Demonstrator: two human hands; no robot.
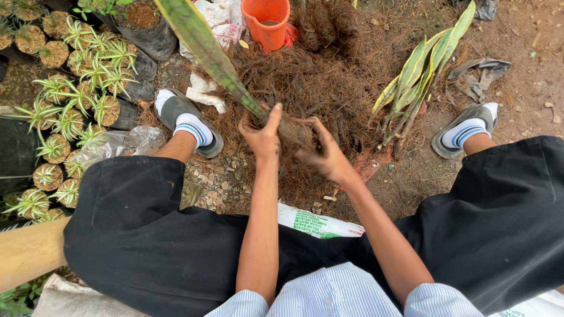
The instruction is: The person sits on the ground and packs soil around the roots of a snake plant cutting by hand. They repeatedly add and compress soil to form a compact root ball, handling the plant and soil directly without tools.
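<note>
Both hands, left hand [262,136] and right hand [325,154], clamp a plant's root ball [292,134] above the fibre pile [317,82]. The orange bucket [267,22] is cut off, contents unclear; small pots [56,147] hold striped plants.

Root ball [292,134] mostly hidden between my left hand [262,136] and right hand [326,157]; can't tell how much fibre is packed under my palms. Long leaf [202,44] rising from my grip is cut off by the top edge.
</note>
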